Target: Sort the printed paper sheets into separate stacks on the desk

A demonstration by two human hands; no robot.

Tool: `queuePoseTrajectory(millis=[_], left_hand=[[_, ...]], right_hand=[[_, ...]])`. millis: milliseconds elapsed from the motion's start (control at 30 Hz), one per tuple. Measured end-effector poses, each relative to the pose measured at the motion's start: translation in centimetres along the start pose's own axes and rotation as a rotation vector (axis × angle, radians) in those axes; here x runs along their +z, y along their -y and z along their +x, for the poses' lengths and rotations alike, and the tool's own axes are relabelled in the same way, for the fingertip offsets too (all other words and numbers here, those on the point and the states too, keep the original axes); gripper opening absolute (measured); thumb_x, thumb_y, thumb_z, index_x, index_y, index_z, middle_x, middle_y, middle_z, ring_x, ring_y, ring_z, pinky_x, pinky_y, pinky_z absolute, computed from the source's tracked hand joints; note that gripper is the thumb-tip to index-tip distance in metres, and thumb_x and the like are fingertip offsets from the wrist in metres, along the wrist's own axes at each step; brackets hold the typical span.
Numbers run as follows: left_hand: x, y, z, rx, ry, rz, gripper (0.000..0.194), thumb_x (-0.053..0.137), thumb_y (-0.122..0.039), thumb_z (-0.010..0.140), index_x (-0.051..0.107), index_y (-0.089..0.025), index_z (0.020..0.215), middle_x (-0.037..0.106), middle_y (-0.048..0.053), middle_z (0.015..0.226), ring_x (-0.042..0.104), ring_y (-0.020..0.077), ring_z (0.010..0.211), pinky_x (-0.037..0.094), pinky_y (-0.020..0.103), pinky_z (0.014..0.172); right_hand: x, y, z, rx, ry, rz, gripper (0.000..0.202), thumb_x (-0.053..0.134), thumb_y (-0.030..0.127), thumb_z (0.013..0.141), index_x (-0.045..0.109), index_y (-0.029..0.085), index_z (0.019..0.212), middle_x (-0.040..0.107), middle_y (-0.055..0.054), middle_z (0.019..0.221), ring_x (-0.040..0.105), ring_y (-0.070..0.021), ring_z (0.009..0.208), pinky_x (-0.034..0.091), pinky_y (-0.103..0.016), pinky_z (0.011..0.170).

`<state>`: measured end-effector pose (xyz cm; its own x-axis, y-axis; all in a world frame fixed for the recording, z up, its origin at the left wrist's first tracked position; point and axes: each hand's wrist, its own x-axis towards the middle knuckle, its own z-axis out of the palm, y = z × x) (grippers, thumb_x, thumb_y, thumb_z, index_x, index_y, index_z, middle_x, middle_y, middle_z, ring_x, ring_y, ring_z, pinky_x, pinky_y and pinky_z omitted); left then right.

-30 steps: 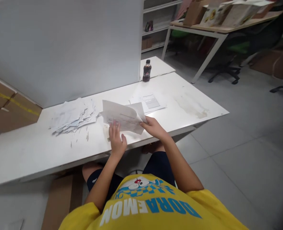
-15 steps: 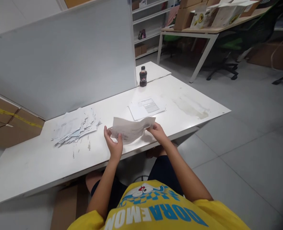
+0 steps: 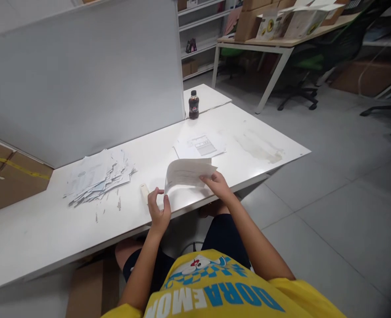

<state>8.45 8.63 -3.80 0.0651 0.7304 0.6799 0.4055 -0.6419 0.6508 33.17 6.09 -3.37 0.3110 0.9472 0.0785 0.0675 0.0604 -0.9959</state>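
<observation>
Bent into a curve, printed paper sheets (image 3: 190,171) are held up over the table's front edge. My right hand (image 3: 217,183) pinches their right side between thumb and fingers. At the lower left edge of the paper, the thumb and curled fingers of my left hand (image 3: 159,210) close on it. A small off-white oblong object (image 3: 144,193) lies just beyond my left hand; its kind is unclear. Behind the held sheets rests a flat stack of papers (image 3: 204,145), the top one printed with a grey form. To the left, an untidy pile of papers (image 3: 98,176) spreads out.
A dark soda bottle (image 3: 193,105) stands upright by the end of the grey partition (image 3: 83,84). Torn scraps (image 3: 119,203) and a smeared stain (image 3: 261,148) mark the white table (image 3: 50,234). Cardboard boxes (image 3: 13,181) sit at the left end.
The held paper has turned and now curls upright at its left side. My left hand has shifted down to its lower edge. The off-white object has come into view.
</observation>
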Motion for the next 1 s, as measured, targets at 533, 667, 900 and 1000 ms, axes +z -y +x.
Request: queuePoseTrajectory(millis=[533,667,900,1000], left_hand=[[0.8,-2.2,-1.8,-0.246,-0.073,-0.086,0.037,0.063,-0.042,0.089,0.059,-0.024,0.121,0.063,0.010,0.115,0.064,0.0224,0.108,0.051,0.037,0.098],[-3.7,-3.5,-2.7,-0.340,-0.210,-0.180,0.049,0.063,-0.042,0.088,0.052,-0.025,0.132,0.062,0.009,0.116,0.064,0.0199,0.104,0.053,0.031,0.090],[-10.0,-1.0,-6.0,-0.683,0.140,-0.173,0.044,0.061,-0.035,0.086,0.055,-0.022,0.128,0.064,0.002,0.088,0.063,0.0141,0.075,0.054,0.026,0.071],[-9.9,-0.8,-5.1,-0.599,0.145,-0.015,0.039,0.051,-0.031,0.093,0.053,-0.021,0.130,0.065,0.005,0.096,0.063,0.0146,0.079,0.055,0.030,0.078]], right_hand=[[0.4,0.7,0.1,-0.052,0.033,-0.084,0.034,0.056,0.046,0.081,0.069,0.024,0.104,0.071,-0.005,0.107,0.062,-0.0276,0.108,0.047,-0.040,0.096],[0.1,0.7,-2.9,0.019,0.185,-0.118,0.031,0.056,0.038,0.078,0.070,0.022,0.102,0.071,-0.004,0.100,0.063,-0.0269,0.101,0.049,-0.038,0.092],[1.0,-3.3,-10.3,0.342,0.205,0.063,0.044,0.060,0.037,0.068,0.069,0.019,0.108,0.074,-0.006,0.102,0.064,-0.0292,0.100,0.049,-0.042,0.091],[1.5,-3.5,-11.0,0.402,0.165,0.104,0.047,0.064,0.038,0.068,0.068,0.018,0.110,0.074,-0.007,0.103,0.065,-0.0290,0.098,0.050,-0.041,0.088]])
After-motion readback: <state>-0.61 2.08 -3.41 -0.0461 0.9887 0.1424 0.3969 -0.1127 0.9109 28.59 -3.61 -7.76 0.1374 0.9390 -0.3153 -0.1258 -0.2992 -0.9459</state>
